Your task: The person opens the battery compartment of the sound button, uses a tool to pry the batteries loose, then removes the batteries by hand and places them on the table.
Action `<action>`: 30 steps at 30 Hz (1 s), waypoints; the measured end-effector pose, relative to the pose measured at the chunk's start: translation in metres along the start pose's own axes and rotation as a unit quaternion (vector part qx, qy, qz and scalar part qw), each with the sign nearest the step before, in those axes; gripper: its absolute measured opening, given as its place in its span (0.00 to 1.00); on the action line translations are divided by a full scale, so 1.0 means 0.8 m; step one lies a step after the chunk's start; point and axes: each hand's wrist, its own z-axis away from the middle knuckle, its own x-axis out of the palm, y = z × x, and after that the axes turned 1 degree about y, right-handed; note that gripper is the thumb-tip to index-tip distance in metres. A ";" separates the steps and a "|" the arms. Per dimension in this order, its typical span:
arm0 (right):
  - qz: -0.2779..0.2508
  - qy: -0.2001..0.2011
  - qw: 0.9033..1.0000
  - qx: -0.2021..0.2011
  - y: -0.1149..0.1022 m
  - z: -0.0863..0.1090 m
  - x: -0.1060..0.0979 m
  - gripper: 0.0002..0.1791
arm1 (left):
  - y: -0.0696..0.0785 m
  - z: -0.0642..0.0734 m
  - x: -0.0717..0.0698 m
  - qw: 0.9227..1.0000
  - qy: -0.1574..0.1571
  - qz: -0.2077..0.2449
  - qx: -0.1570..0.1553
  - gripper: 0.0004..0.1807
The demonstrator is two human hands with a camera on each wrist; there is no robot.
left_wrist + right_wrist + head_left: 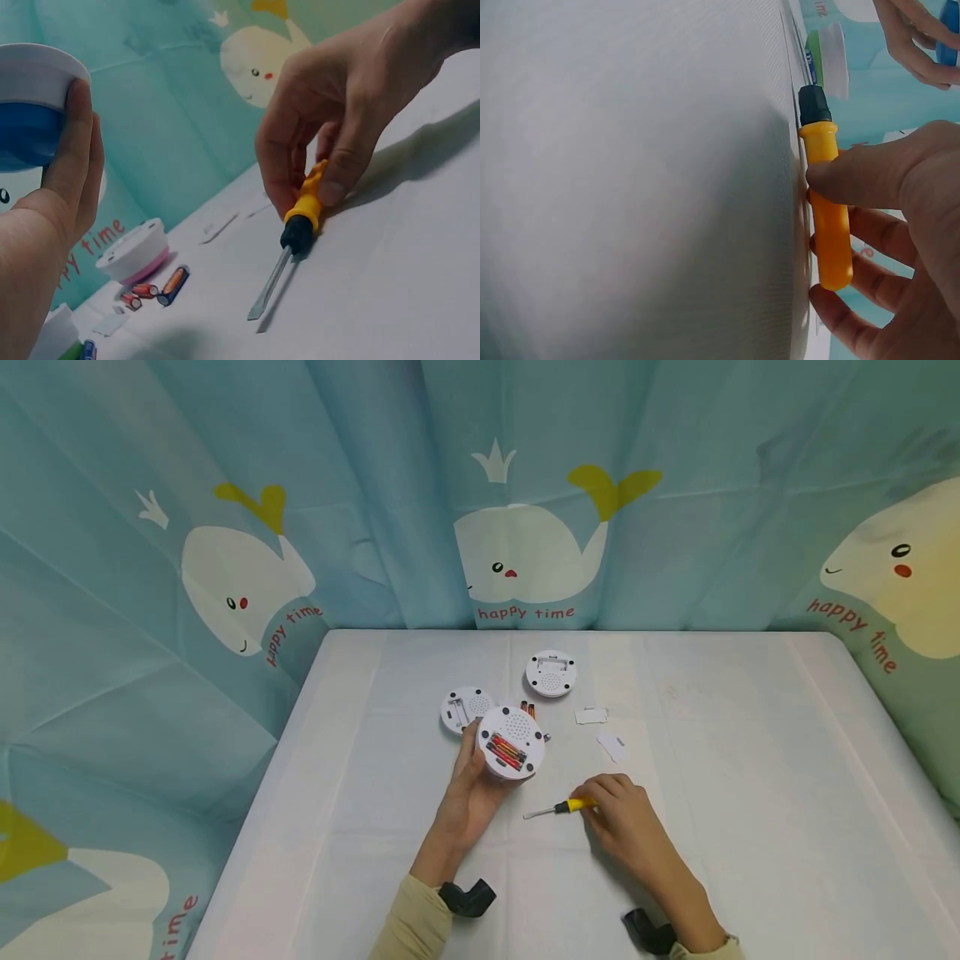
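My left hand [468, 810] holds up a round white device [517, 724], its underside facing up. Red-and-black batteries [507, 752] lie in its uncovered compartment. From the left wrist view the device's lower side is blue [28, 133]. To the right, my right hand [626, 827] pinches the yellow handle of a flat-blade screwdriver [576, 805] between thumb and fingers. Its metal blade [271, 285] points away from the hand toward the left, low over the tabletop. In the right wrist view the thumb presses the yellow handle [832, 240]; the blade is hidden.
Behind the held device sit two more round white devices [551, 681], the left one [477, 702] partly covered, both with open compartments. Loose batteries [528, 709] lie between them. Two small white covers [592, 716] lie to the right. A whale-print curtain [405, 527] hangs behind the white table [750, 777].
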 end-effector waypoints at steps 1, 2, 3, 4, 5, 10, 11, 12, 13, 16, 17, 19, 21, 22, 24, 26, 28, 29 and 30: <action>-0.001 -0.006 1.000 0.003 0.000 0.000 0.000 0.18 | 0.001 -0.001 0.000 1.000 0.000 -0.002 0.002 0.52; -0.002 -0.011 1.000 0.007 -0.001 0.000 -0.001 0.18 | 0.001 -0.002 0.001 1.000 0.000 -0.002 0.004 0.50; -0.003 -0.017 1.000 0.012 -0.001 0.000 -0.001 0.18 | 0.001 -0.003 0.001 1.000 0.001 -0.002 0.006 0.49; -0.004 -0.023 1.000 0.017 -0.001 -0.001 -0.002 0.17 | 0.001 -0.004 0.002 1.000 0.000 -0.006 0.008 0.48; -0.004 -0.025 1.000 0.018 -0.002 -0.001 -0.003 0.17 | 0.002 -0.005 0.002 1.000 0.000 -0.010 0.010 0.48; -0.013 -0.013 1.000 0.011 -0.002 -0.004 -0.004 0.17 | 0.001 -0.008 0.002 0.999 0.009 -0.036 0.010 0.51; -0.019 -0.004 1.000 0.005 -0.002 -0.005 -0.004 0.16 | 0.001 -0.008 0.002 0.999 0.012 -0.040 0.009 0.52; -0.026 0.003 1.000 0.000 -0.002 -0.006 -0.003 0.16 | 0.000 -0.008 0.003 0.999 0.014 -0.044 0.009 0.52; -0.035 0.010 0.999 -0.004 -0.002 -0.007 -0.003 0.16 | 0.000 -0.008 0.003 0.999 0.015 -0.052 0.009 0.52; -0.072 0.029 0.997 -0.015 -0.005 -0.010 -0.003 0.15 | -0.001 -0.008 0.002 0.998 0.015 -0.061 0.008 0.50; -0.082 0.033 0.996 -0.014 -0.007 -0.011 -0.003 0.15 | -0.002 -0.008 0.002 0.998 0.016 -0.064 0.008 0.48; -0.109 0.039 0.993 -0.002 -0.011 -0.013 -0.003 0.15 | -0.003 -0.008 0.002 0.997 0.016 -0.072 0.010 0.46; -0.142 0.044 0.989 0.015 -0.017 -0.014 -0.005 0.15 | -0.004 -0.008 0.002 0.996 0.018 -0.081 0.016 0.44; -0.159 0.046 0.986 0.025 -0.019 -0.015 -0.006 0.15 | -0.005 -0.008 0.002 0.996 0.019 -0.088 0.019 0.44; -0.203 0.052 0.977 0.046 -0.025 -0.017 -0.007 0.15 | -0.006 -0.008 0.002 0.994 0.020 -0.101 0.029 0.42; -0.251 0.058 0.964 0.065 -0.029 -0.018 -0.008 0.14 | -0.007 -0.008 0.002 0.993 0.021 -0.114 0.037 0.41; -0.297 0.063 0.949 0.084 -0.033 -0.019 -0.007 0.13 | -0.008 -0.008 0.003 0.991 0.020 -0.127 0.045 0.40; -0.318 0.064 0.941 0.094 -0.034 -0.019 -0.007 0.12 | -0.009 -0.008 0.003 0.990 0.020 -0.133 0.048 0.40; -0.337 0.064 0.934 0.102 -0.036 -0.020 -0.007 0.11 | -0.009 -0.008 0.003 0.989 0.020 -0.138 0.050 0.40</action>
